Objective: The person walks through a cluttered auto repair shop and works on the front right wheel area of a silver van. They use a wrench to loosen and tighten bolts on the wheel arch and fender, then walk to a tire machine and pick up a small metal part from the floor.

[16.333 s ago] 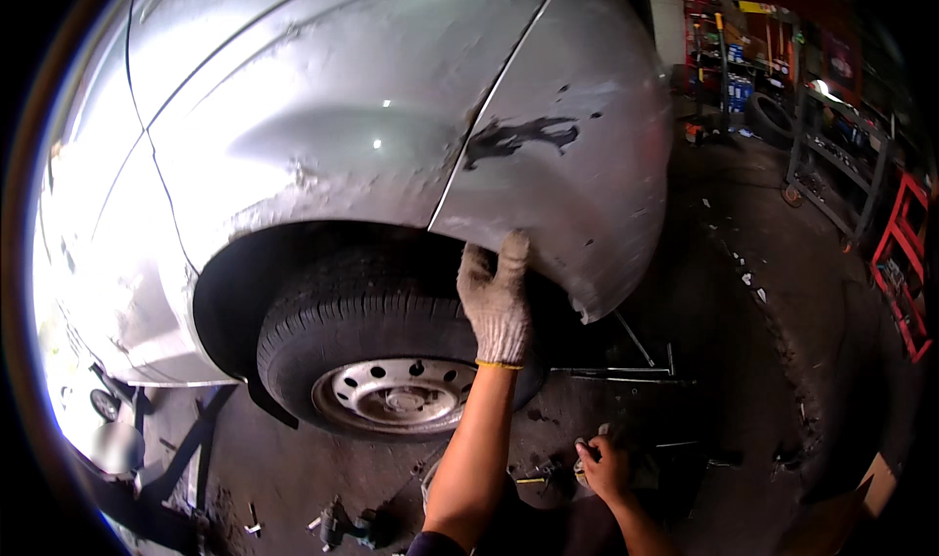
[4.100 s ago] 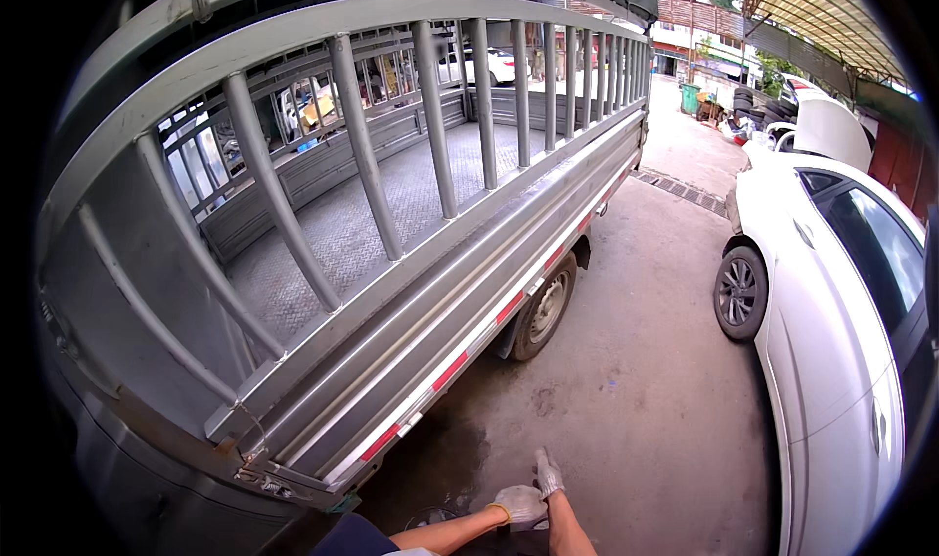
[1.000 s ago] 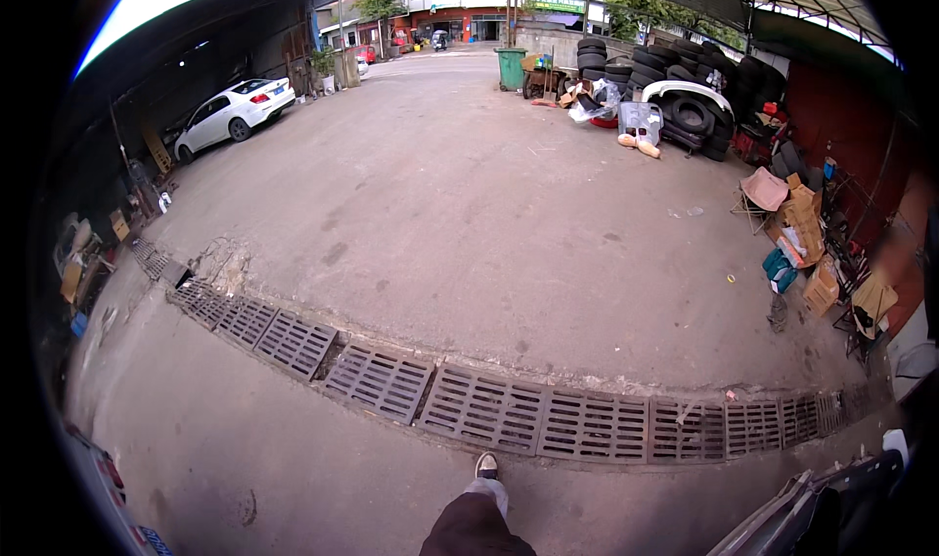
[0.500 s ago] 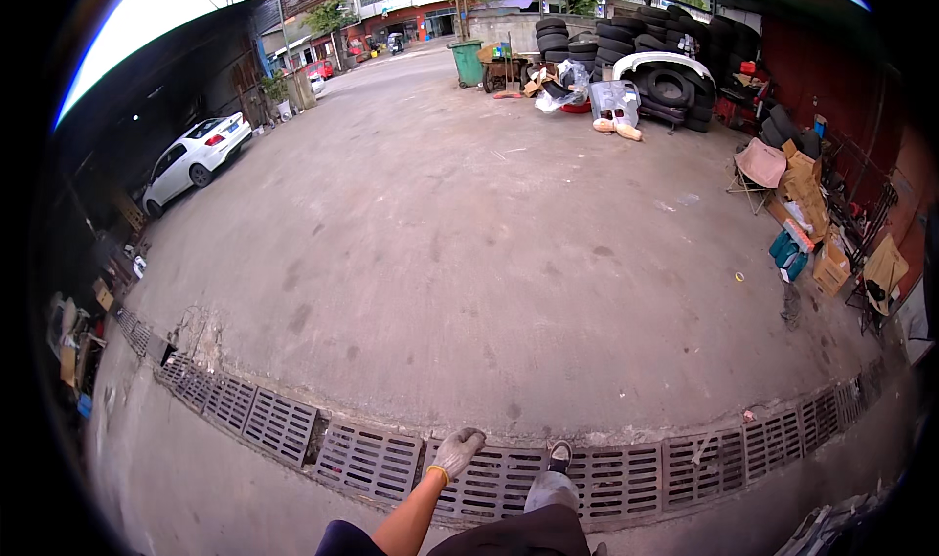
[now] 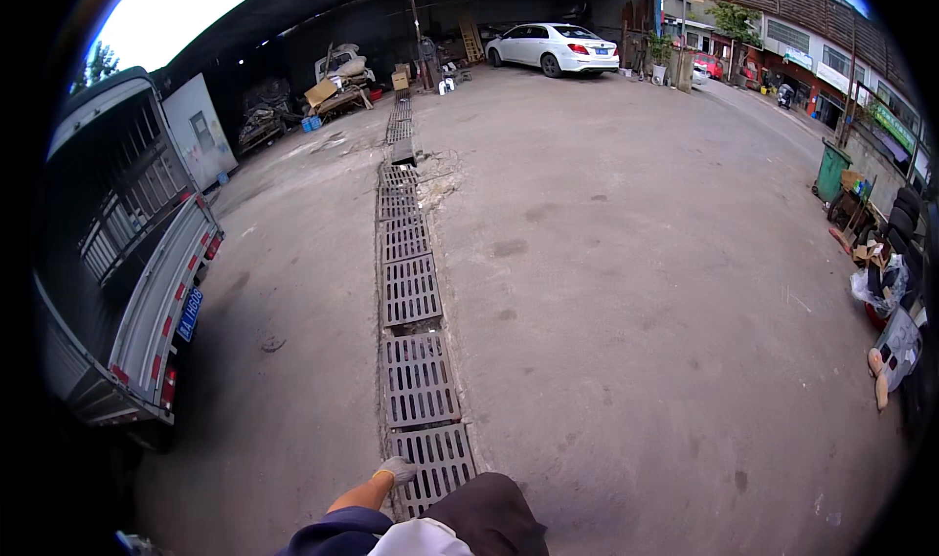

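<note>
My left hand [image 5: 397, 471], in a pale knitted glove with the forearm bare, hangs low at the bottom centre, over a drain grate [image 5: 423, 445] as seen from above. Its fingers are small and indistinct, so I cannot tell whether they are closed or holding anything. My dark-trousered leg [image 5: 486, 513] is just to the right of it. My right hand is not visible. The row of metal grates runs away from me across the concrete yard [image 5: 606, 292], with a broken edge partway along.
A grey truck [image 5: 147, 302] with barred sides stands at left, near a white door panel [image 5: 196, 131]. A white sedan [image 5: 553, 52] is parked at the back. Piled scrap [image 5: 337, 87] lies under the dark roof. A green bin [image 5: 832, 173], tyres and bagged junk line the right side.
Since half a second ago my view has swung left: the grates now run lengthwise, the sedan sits centre-back and the truck has appeared. Earlier I was beside a silver car's wheel, then the truck.
</note>
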The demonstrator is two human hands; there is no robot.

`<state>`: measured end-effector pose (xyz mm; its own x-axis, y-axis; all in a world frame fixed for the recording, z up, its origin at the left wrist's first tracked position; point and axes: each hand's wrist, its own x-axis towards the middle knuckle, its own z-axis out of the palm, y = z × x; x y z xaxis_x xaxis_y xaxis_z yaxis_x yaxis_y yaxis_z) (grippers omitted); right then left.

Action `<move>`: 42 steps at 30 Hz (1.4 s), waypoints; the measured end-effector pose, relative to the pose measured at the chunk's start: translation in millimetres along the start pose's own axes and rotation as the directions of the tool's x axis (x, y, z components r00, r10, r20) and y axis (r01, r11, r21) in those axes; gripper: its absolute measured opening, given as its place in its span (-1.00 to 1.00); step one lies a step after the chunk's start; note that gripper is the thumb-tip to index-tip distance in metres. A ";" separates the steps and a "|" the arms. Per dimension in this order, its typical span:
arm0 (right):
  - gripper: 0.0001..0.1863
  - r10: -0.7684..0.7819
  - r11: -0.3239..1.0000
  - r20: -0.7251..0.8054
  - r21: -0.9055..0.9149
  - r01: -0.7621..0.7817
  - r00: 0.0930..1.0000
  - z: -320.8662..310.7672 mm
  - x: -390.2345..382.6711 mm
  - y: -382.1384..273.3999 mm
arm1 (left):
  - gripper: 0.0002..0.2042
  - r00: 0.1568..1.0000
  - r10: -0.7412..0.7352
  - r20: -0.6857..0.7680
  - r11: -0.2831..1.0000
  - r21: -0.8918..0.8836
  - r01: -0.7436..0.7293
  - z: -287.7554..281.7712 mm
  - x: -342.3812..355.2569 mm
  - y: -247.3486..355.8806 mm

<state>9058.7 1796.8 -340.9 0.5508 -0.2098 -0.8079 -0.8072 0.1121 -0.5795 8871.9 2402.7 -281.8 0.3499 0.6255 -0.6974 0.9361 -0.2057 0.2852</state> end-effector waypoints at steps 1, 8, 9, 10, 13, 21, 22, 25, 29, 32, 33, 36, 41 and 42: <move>-0.73 0.004 1.000 0.004 0.006 -0.004 1.000 -19.2 21.3 -23.7 | -0.61 1.000 -0.012 0.006 0.999 -0.044 0.012 11.8 -13.6 17.0; -0.73 -0.085 0.996 0.085 0.029 0.083 0.993 -89.7 160.9 -183.6 | -0.70 0.888 0.210 0.410 0.637 0.631 -0.442 164.5 20.3 122.7; -0.72 -0.112 0.994 0.093 -0.003 0.112 0.989 -82.9 156.5 -215.9 | -0.73 0.933 0.208 0.293 0.700 0.622 -0.351 180.3 39.6 137.2; -0.72 -0.143 0.989 0.105 -0.023 0.147 0.984 -81.8 157.0 -245.7 | -0.75 0.961 0.215 0.176 0.766 0.580 -0.278 201.6 57.2 167.5; -0.72 -0.206 0.963 0.090 -0.159 0.218 0.974 -109.0 167.0 -306.8 | -0.80 0.803 0.243 0.544 0.524 0.623 -0.581 263.2 97.1 336.7; -0.77 0.048 0.998 -0.152 0.049 -0.041 0.987 -193.7 254.1 -363.6 | -0.56 0.597 0.755 0.273 0.656 -0.296 -0.694 319.3 -75.8 927.9; -0.77 0.059 0.998 -0.123 0.032 -0.056 0.991 -196.6 266.8 -383.9 | -0.57 0.541 0.795 0.273 0.606 -0.373 -0.703 319.7 -108.0 972.5; -0.77 0.064 0.998 -0.044 -0.021 -0.065 0.997 -215.9 308.8 -440.8 | -0.59 0.438 0.846 0.305 0.533 -0.501 -0.682 340.2 -164.9 1052.2; -0.77 0.031 0.993 0.059 -0.114 -0.024 0.998 -264.5 368.7 -516.4 | -0.58 0.557 0.772 0.306 0.634 -0.316 -0.706 409.7 -152.1 1063.7; -0.76 -0.031 0.983 0.110 -0.175 0.050 0.993 -322.9 413.3 -584.1 | -0.56 0.829 0.543 0.132 0.817 0.145 -0.558 480.2 -91.9 975.2; -0.76 -0.063 0.984 0.093 -0.162 0.078 0.994 -343.4 432.7 -609.1 | -0.58 0.934 0.346 0.089 0.914 0.191 -0.357 491.9 -91.7 950.5; -0.74 -0.131 0.978 0.119 -0.144 0.148 0.984 -389.1 468.4 -680.8 | -0.75 0.990 0.072 0.123 0.990 0.110 -0.085 529.4 -90.8 796.5; -0.72 -0.287 0.955 0.020 -0.066 0.288 0.958 -465.9 542.7 -783.8 | -0.82 0.909 -0.349 0.229 0.856 -0.316 0.409 589.4 -166.7 826.8; -0.72 -0.310 0.949 0.023 -0.054 0.311 0.950 -471.1 553.1 -797.1 | -0.82 0.903 -0.363 0.231 0.849 -0.317 0.422 605.2 -176.0 827.4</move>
<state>9906.9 1133.8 -275.1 0.7788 -0.2120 -0.5903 -0.6060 -0.0115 -0.7954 9606.1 1666.9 -321.0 -0.0155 0.4651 -0.8851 0.9317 0.3280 0.1560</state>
